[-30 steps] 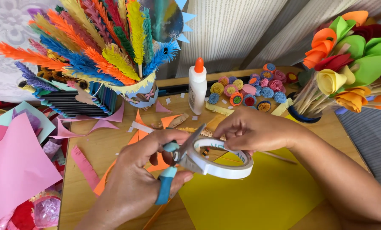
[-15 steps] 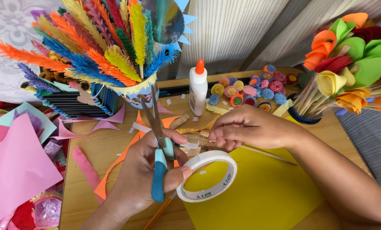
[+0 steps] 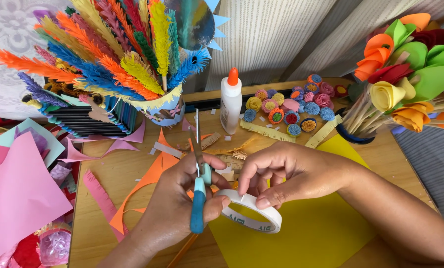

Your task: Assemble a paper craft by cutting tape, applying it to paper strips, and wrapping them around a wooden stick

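Tape not yet cut, scissors poised.
Left hand (image 3: 182,198) grips closed scissors (image 3: 198,188), blades toward 12 o'clock; right hand (image 3: 286,173) pinches the white tape roll (image 3: 254,216) over yellow paper (image 3: 301,238).

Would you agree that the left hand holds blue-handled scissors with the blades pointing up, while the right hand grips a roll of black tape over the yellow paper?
Not quite: the roll of tape is white, not black, as the head view shows. The rest stands: the left hand holds the blue-handled scissors with blades pointing up, and the right hand grips the roll over the yellow paper.
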